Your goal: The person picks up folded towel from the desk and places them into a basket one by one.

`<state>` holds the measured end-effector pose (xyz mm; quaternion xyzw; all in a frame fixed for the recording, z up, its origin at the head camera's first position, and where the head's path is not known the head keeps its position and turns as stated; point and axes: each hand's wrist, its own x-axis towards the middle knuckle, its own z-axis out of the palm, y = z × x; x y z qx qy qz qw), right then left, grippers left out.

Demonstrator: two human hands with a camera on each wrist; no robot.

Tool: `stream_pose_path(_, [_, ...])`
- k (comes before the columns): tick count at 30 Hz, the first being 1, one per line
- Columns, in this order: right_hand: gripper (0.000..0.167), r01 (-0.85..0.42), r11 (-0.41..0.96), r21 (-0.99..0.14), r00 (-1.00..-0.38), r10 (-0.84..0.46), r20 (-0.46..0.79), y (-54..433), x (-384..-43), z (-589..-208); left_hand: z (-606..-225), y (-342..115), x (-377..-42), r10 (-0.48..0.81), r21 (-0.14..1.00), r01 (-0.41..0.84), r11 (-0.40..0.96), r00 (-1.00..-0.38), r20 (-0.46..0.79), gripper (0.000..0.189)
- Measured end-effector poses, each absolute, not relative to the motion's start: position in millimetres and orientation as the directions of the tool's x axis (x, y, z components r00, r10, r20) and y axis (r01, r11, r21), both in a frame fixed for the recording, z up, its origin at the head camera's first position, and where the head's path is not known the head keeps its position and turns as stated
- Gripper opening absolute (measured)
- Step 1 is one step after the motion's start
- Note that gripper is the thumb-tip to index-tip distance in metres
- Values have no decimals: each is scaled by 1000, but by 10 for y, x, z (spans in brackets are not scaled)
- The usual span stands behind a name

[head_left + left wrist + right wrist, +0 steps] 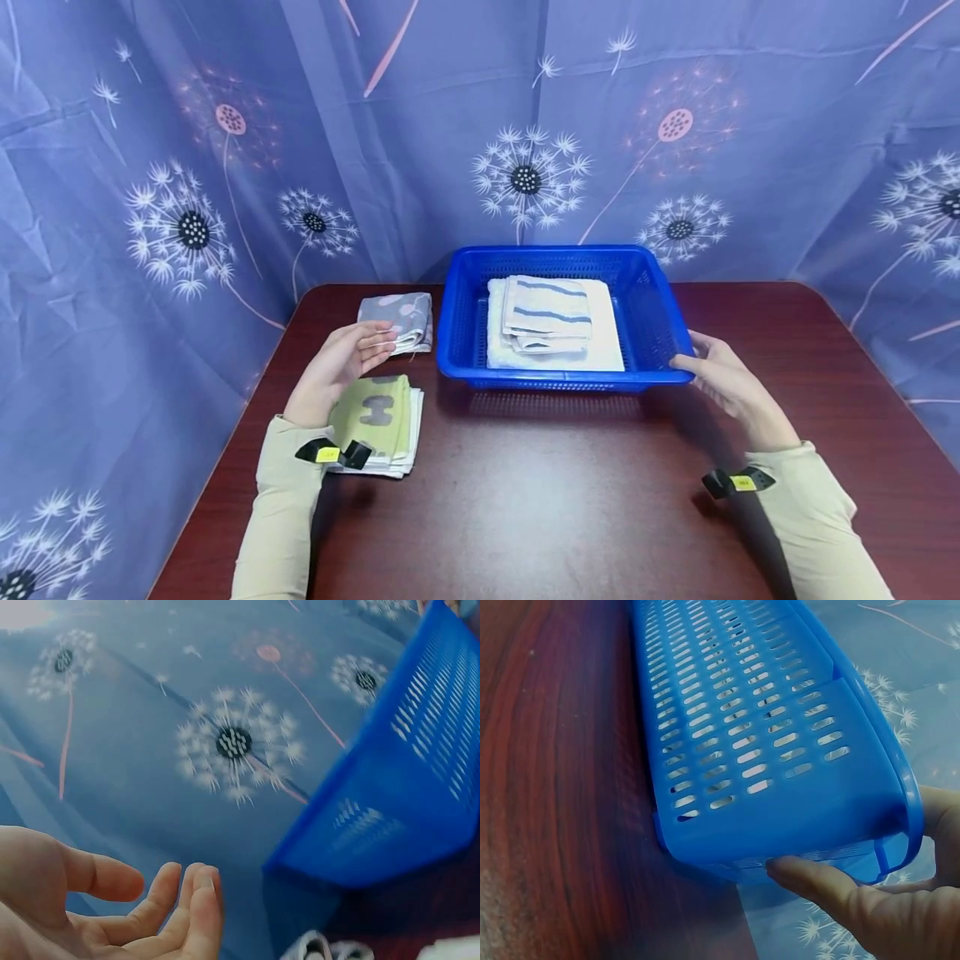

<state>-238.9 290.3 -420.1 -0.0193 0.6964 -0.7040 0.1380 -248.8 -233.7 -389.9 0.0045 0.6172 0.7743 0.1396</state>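
At the back of the table stands a blue plastic basket (pixel 562 377) with slotted walls. Inside it a folded white towel (pixel 606 321) lies under a smaller folded white cloth with blue stripes (pixel 551 308). My right hand (pixel 726 379) grips the basket's front right corner, thumb at the rim; the right wrist view shows this hand (pixel 885 907) close. Left of the basket, my left hand (pixel 341 362) hovers with loosely bent fingers and nothing in them. It is nearest to a folded grey patterned towel (pixel 405 312) and a folded green towel (pixel 375 417), partly hidden by my arm.
The dark red wooden table (pixel 525 500) has rounded back corners. A blue curtain with dandelion prints (pixel 420 167) hangs right behind it and along the left side. White folded cloth shows beneath the green towel.
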Motion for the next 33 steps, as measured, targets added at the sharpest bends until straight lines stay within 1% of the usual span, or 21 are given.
stream_pose_path(5, [78,191,-53,-980,-955,-242,-173,2910,-2395,-4225,-4074,-2488,-2461,193,964,-227,-140,-961,-199,21])
stream_pose_path(9, [75,205,-69,-976,-951,-251,-182,2920,-2392,-4232,-4191,-2587,-2455,160,962,-250,-106,-959,-232,21])
stream_pose_path(13, [74,206,-58,-977,-951,-245,-186,2925,-2385,-4220,-4267,-2634,-2450,122,968,-248,-37,-963,-242,26])
stream_pose_path(19, [72,210,-70,-975,-951,-247,-187,2913,-2385,-4222,-4368,-2619,-2445,-58,962,-253,99,-967,-248,39])
stream_pose_path(21, [72,210,-70,-975,-952,-243,-188,2910,-2381,-4222,-4405,-2609,-2439,-118,953,-263,148,-962,-247,40])
stream_pose_path(24, [72,207,-63,-976,-953,-239,-186,2910,-2377,-4225,-4470,-2609,-2427,-171,933,-283,222,-953,-249,42])
stream_pose_path(29, [71,200,-52,-978,-955,-235,-183,2905,-2379,-4226,-4566,-2617,-2402,-190,906,-324,274,-941,-279,42])
stream_pose_path(33, [71,204,-72,-976,-953,-241,-181,2900,-2378,-4226,-4616,-2613,-2375,-197,881,-368,297,-926,-321,43])
